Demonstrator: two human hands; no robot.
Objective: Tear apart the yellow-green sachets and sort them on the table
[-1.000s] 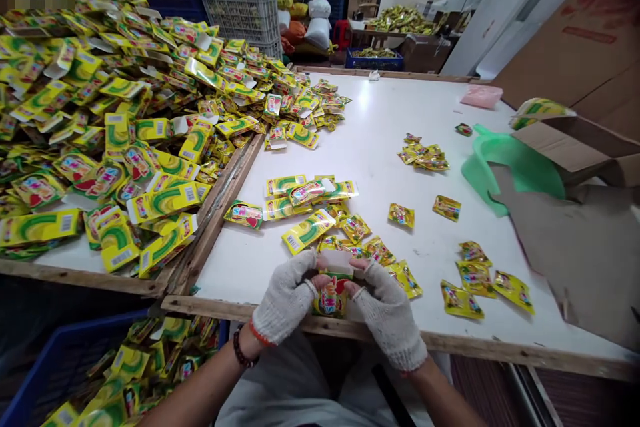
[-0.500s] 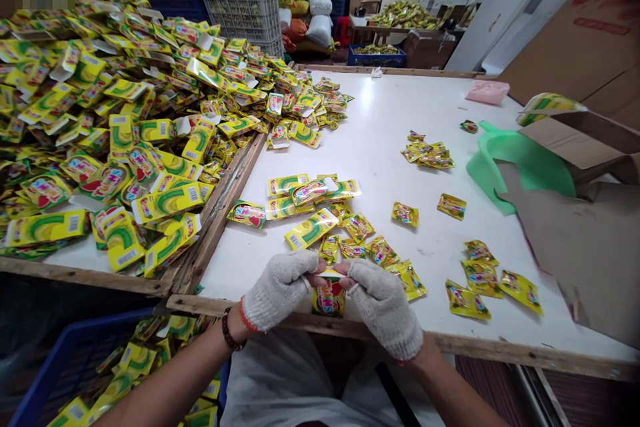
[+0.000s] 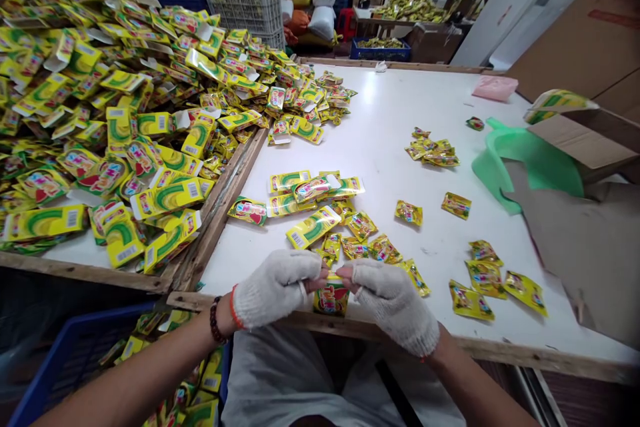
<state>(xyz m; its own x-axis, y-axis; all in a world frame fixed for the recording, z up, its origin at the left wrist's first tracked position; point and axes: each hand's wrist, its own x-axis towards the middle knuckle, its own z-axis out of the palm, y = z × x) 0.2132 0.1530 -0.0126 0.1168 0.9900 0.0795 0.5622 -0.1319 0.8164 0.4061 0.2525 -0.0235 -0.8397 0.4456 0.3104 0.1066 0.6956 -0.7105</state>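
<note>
Both of my hands wear white knit gloves with bare fingertips. Between them, at the table's front edge, is a small printed candy box (image 3: 331,301), its red and green front facing me. My left hand (image 3: 280,283) pinches the box's top edge from the left. From the right, my right hand (image 3: 389,300) closes its fingers on the same edge, partly covering it. Just beyond lie several yellow candy sachets (image 3: 384,248), and behind those a loose group of flat yellow boxes (image 3: 313,227).
A big heap of boxes (image 3: 170,173) fills the wood-edged left section. Below it stands a blue crate (image 3: 65,353) of boxes. More sachets (image 3: 484,278) lie on the right of the white table (image 3: 360,147), near a green plastic scoop-like piece (image 3: 530,153) and cardboard (image 3: 575,240).
The box's upper end looks more closed, with less white flap showing at my fingertips. My hands stay at the same box, the right wrist shifted slightly right.
</note>
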